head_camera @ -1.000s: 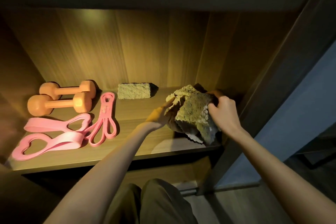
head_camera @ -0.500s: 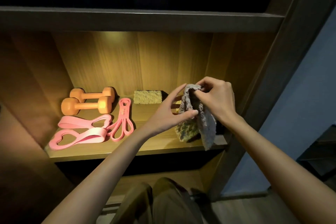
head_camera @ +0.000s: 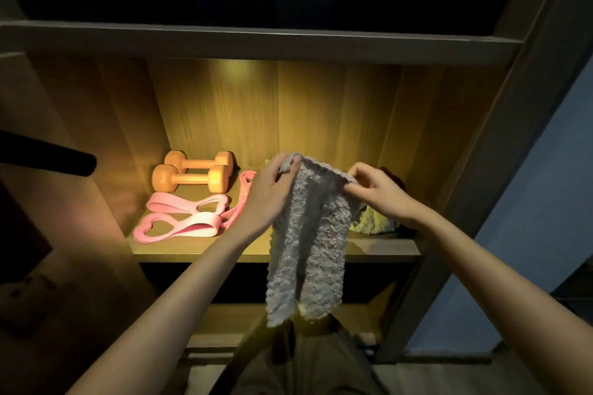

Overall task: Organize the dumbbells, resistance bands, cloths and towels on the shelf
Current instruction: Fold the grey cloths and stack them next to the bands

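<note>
A fluffy grey cloth (head_camera: 308, 240) hangs in front of the lit shelf (head_camera: 378, 250), held up by its top edge. My left hand (head_camera: 269, 192) grips its left corner and my right hand (head_camera: 375, 192) pinches its right corner. Behind my right hand a crumpled yellowish cloth (head_camera: 372, 223) lies on the shelf. Two orange dumbbells (head_camera: 192, 175) lie side by side at the back left. In front of them lie two pink figure-eight bands (head_camera: 183, 216), and a darker pink loop band (head_camera: 244, 192) is partly hidden by my left hand.
A dark upper shelf board (head_camera: 256, 42) runs across above the lit compartment. The cabinet's upright post (head_camera: 500, 144) stands at the right. A black bar (head_camera: 48, 157) juts in from the left. My knees (head_camera: 305, 359) show below the cloth.
I have lifted the grey cloth off the shelf and spread it by its top corners, so it now hangs down. The view has pulled back and tilted up.
</note>
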A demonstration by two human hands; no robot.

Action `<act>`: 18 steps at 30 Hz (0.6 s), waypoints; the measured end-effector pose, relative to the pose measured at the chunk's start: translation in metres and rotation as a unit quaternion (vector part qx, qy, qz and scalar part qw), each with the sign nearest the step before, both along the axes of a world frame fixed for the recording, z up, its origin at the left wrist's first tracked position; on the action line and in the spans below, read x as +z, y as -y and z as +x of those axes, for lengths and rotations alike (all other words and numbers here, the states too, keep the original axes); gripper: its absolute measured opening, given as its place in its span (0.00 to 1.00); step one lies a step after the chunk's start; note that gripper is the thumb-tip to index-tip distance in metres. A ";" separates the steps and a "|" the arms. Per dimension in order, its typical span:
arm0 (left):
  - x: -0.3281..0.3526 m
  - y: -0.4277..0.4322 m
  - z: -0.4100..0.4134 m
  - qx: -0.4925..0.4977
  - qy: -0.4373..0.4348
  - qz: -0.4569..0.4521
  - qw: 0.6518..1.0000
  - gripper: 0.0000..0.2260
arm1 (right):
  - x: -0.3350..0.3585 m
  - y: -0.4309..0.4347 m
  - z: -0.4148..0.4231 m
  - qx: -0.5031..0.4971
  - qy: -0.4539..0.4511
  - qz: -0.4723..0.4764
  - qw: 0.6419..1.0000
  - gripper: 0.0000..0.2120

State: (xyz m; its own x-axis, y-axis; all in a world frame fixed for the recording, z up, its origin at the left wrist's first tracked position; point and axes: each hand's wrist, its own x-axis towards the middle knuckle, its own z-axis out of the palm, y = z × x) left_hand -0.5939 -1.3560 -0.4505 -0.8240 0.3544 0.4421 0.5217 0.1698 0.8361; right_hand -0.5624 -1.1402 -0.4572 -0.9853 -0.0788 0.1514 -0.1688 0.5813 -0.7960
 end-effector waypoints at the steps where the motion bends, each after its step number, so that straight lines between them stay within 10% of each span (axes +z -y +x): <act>1: 0.000 0.004 -0.002 0.014 0.020 0.020 0.999 0.12 | -0.006 -0.001 0.000 0.007 0.024 -0.015 1.000 0.04; 9: -0.007 0.055 -0.035 0.137 0.106 0.115 0.978 0.16 | -0.032 -0.015 -0.003 -0.060 0.008 0.068 0.996 0.10; 18: -0.017 0.079 -0.049 0.217 0.236 0.158 0.934 0.28 | -0.007 0.006 -0.012 -0.182 0.000 -0.332 0.925 0.09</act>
State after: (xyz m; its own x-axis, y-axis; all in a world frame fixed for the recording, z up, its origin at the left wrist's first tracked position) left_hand -0.6425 -1.4348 -0.4675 -0.9894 -0.1440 0.0196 0.0218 -0.0140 0.9997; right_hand -0.5742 -1.1459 -0.4645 -0.9279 0.3698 0.0477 -0.0586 -0.0183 -0.9981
